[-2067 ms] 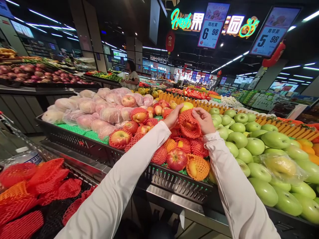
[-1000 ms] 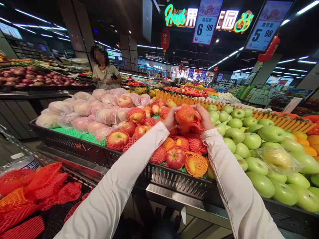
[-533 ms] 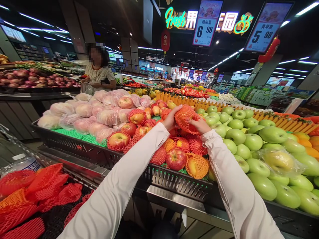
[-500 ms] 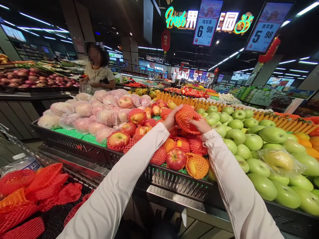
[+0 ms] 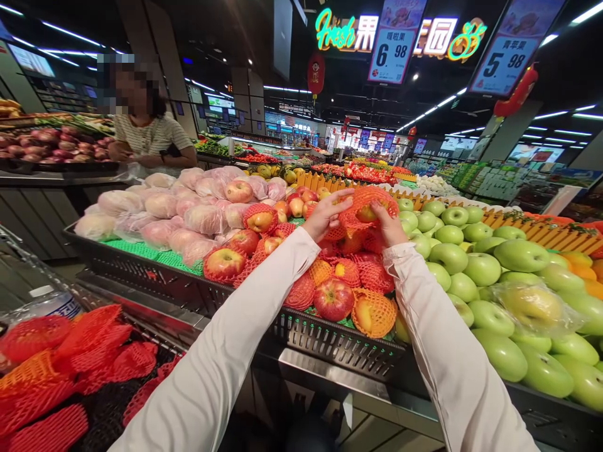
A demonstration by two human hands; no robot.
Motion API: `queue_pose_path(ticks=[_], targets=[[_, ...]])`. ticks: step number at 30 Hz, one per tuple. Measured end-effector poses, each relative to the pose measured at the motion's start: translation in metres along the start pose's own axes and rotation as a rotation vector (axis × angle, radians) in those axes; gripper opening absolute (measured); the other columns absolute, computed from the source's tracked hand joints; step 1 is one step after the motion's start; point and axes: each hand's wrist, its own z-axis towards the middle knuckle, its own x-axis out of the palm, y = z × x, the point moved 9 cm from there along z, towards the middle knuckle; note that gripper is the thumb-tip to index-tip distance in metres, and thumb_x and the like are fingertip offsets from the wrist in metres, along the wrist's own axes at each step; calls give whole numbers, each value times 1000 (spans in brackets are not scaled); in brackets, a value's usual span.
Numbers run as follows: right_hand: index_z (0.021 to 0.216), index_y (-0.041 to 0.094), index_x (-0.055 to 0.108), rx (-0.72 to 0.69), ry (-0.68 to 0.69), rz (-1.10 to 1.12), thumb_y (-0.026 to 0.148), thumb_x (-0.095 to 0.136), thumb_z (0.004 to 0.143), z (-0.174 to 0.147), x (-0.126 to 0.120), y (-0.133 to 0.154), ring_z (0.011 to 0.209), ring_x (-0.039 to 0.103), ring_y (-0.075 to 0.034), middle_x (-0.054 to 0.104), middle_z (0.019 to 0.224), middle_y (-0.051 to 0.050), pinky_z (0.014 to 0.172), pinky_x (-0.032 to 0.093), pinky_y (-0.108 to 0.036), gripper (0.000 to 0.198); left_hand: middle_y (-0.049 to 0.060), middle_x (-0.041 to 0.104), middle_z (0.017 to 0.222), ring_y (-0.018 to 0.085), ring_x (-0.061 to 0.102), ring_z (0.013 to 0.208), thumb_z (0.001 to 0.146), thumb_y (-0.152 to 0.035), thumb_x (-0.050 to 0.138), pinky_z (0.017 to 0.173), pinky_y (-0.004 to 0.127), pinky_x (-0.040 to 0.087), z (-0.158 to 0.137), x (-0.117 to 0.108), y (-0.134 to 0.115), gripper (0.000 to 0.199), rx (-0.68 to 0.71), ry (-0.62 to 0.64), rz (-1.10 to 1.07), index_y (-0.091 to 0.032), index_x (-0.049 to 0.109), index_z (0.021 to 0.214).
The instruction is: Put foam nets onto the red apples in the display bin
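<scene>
An apple in a red-orange foam net (image 5: 365, 207) is held up over the fruit, its yellowish skin showing through an opening in the net. My right hand (image 5: 390, 225) grips it from the right, thumb on the near side. To its left is my left hand (image 5: 325, 215), open, with fingers apart and the tips close to the net; whether they touch it I cannot tell. Underneath are several netted apples (image 5: 370, 274) and a bare red apple (image 5: 333, 299) in a black slotted tray (image 5: 330, 342).
Apples in clear bags (image 5: 160, 206) lie at the left on green mesh, and green apples (image 5: 483, 267) at the right. A cart with empty red nets (image 5: 89, 342) and a bottle (image 5: 56, 302) stands at lower left. Across the display is a person (image 5: 151, 141).
My left hand has loosened from the netted apple and its fingers have spread. My right hand has shifted slightly right with the apple, turning it. The person opposite has moved left and nearer.
</scene>
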Motion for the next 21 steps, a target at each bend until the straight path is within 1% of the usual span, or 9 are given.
queue_pose_path(ticks=[3, 5, 8, 10, 13, 15, 17, 19, 21], targets=[[102, 25, 64, 154, 30, 55, 57, 80, 61, -6, 6, -10, 95, 70, -26, 74, 103, -7, 60, 60, -33, 55, -8, 50, 63, -1, 23, 39, 74, -34, 80, 37, 17, 17, 3, -14, -12, 39, 123, -108, -44, -21, 65, 108], [102, 26, 64, 179, 69, 65, 56, 79, 62, -9, 12, -11, 89, 71, -24, 74, 97, -5, 52, 57, -28, 53, -7, 54, 66, -1, 27, 40, 77, -32, 78, 39, 16, 18, 6, -20, -13, 33, 164, -143, -61, -21, 65, 105], [106, 29, 60, 100, 56, 138, 49, 80, 63, -10, 13, -2, 91, 70, -20, 73, 99, 0, 57, 58, -26, 51, -7, 54, 63, 0, 32, 41, 77, -30, 77, 41, 16, 19, 10, -21, -4, 26, 132, -127, -36, -20, 67, 99], [107, 29, 59, 64, 32, 176, 47, 78, 66, -9, 11, 1, 92, 70, -19, 73, 99, 1, 61, 60, -26, 49, -7, 53, 60, 1, 34, 42, 76, -29, 78, 42, 17, 21, 11, -19, 2, 24, 94, -110, 22, -18, 68, 95], [101, 26, 61, 52, 33, 200, 54, 74, 69, -6, 9, 2, 91, 71, -21, 73, 91, -2, 62, 60, -28, 44, -6, 54, 57, 3, 36, 42, 75, -30, 78, 43, 18, 24, 10, -13, 6, 24, 46, -62, 158, -16, 70, 93], [98, 25, 62, 26, 13, 222, 59, 75, 67, -4, 6, 3, 91, 71, -22, 73, 87, -2, 64, 61, -30, 47, -6, 51, 53, 4, 37, 42, 77, -32, 76, 45, 20, 27, 8, -8, 9, 25, 5, -8, 234, -14, 72, 95], [98, 26, 62, 14, -20, 236, 62, 76, 65, -2, 3, 2, 91, 72, -22, 74, 86, -2, 69, 62, -33, 51, -4, 52, 53, 6, 43, 46, 78, -36, 73, 49, 21, 34, 5, -4, 13, 32, -27, 46, 287, -13, 72, 99], [99, 25, 62, 38, -20, 236, 65, 74, 66, -1, 3, -2, 92, 72, -22, 74, 86, -1, 74, 62, -34, 53, 1, 62, 68, 11, 55, 60, 76, -42, 74, 61, 26, 45, 3, 2, 13, 43, -3, 105, 364, -13, 70, 108], [101, 24, 62, 58, -4, 238, 68, 71, 69, 0, 4, -4, 94, 72, -21, 75, 86, -1, 78, 62, -34, 54, 9, 67, 97, 20, 63, 88, 69, -46, 80, 82, 36, 51, 2, 8, 8, 59, 105, 158, 503, -15, 65, 117]])
